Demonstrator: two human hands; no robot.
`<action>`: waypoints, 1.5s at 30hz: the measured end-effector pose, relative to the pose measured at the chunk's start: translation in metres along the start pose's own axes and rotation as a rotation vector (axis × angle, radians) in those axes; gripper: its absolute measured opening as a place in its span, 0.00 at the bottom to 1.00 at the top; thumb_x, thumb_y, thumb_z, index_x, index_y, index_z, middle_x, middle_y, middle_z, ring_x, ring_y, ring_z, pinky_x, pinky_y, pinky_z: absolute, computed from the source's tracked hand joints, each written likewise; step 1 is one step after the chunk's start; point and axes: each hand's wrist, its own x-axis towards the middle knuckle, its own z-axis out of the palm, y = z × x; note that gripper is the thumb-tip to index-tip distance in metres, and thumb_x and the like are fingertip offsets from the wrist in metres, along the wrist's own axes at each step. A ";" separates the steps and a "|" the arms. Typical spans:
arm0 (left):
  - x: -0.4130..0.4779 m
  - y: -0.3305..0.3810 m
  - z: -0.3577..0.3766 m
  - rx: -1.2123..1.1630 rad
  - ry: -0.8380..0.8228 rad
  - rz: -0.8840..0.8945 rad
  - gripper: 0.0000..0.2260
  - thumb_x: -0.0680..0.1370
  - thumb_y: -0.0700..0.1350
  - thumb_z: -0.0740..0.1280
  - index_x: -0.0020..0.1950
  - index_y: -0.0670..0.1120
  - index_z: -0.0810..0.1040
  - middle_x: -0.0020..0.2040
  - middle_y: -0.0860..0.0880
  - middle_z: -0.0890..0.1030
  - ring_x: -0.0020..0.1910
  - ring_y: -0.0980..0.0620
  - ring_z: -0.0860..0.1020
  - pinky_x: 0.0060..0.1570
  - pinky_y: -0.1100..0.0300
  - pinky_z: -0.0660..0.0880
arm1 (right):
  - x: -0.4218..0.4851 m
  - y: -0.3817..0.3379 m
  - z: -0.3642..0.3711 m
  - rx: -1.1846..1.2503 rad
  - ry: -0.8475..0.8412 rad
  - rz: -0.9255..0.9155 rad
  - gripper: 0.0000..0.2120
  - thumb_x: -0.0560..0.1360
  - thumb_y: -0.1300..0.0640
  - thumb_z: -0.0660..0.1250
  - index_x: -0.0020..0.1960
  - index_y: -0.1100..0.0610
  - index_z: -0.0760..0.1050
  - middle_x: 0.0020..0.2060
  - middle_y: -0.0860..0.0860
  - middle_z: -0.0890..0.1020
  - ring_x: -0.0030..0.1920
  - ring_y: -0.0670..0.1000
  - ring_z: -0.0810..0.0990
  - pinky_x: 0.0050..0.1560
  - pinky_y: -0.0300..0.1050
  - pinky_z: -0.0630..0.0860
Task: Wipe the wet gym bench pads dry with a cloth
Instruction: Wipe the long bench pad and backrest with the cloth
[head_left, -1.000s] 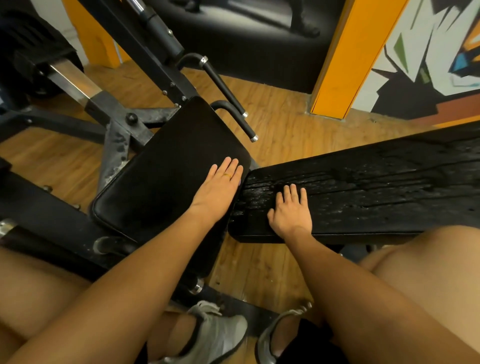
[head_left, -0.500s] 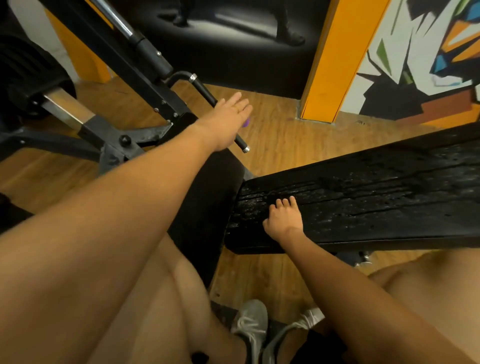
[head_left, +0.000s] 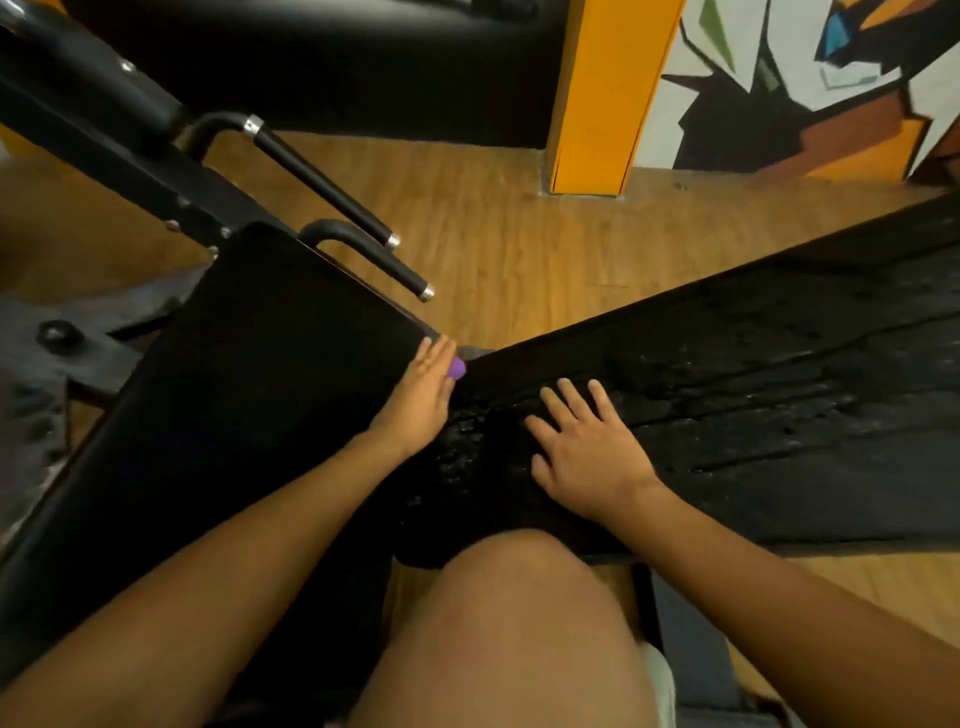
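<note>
Right hand (head_left: 587, 457) lies flat on the wet pad (head_left: 779, 395), fingers spread and relaxed, with water beading all over the pad's near end. Left hand (head_left: 423, 397) rests at the corner of the other pad (head_left: 249, 374), right by the gap between the two. A small purple scrap (head_left: 457, 369) pokes out at its fingertips, but I can't tell if it's gripped or just touching.

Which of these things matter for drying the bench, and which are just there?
Part of the job: wet pad, second pad beside it, left hand, right hand, small purple thing at the left hand, perhaps the cloth.
Just there: two black handles, orange pillar, painted wall, wooden floor.
</note>
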 end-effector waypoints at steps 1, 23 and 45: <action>0.008 -0.009 0.012 -0.018 -0.003 -0.028 0.24 0.86 0.42 0.55 0.82 0.46 0.55 0.83 0.50 0.54 0.81 0.54 0.46 0.76 0.58 0.48 | 0.001 0.000 0.003 0.013 0.004 0.000 0.28 0.84 0.43 0.45 0.82 0.51 0.54 0.82 0.57 0.49 0.82 0.59 0.42 0.79 0.63 0.38; -0.045 -0.040 0.035 -0.251 0.047 -0.087 0.24 0.86 0.42 0.54 0.82 0.42 0.54 0.83 0.48 0.54 0.81 0.53 0.46 0.74 0.64 0.47 | -0.031 0.051 -0.046 -0.058 -0.040 -0.067 0.29 0.84 0.41 0.47 0.82 0.50 0.52 0.82 0.51 0.54 0.82 0.52 0.44 0.78 0.57 0.35; 0.002 -0.086 0.060 -0.153 0.119 -0.135 0.23 0.86 0.41 0.55 0.82 0.43 0.56 0.82 0.48 0.55 0.82 0.51 0.45 0.79 0.56 0.50 | -0.005 0.069 -0.013 -0.107 -0.020 -0.079 0.39 0.78 0.34 0.38 0.81 0.53 0.59 0.80 0.52 0.60 0.81 0.53 0.53 0.80 0.61 0.49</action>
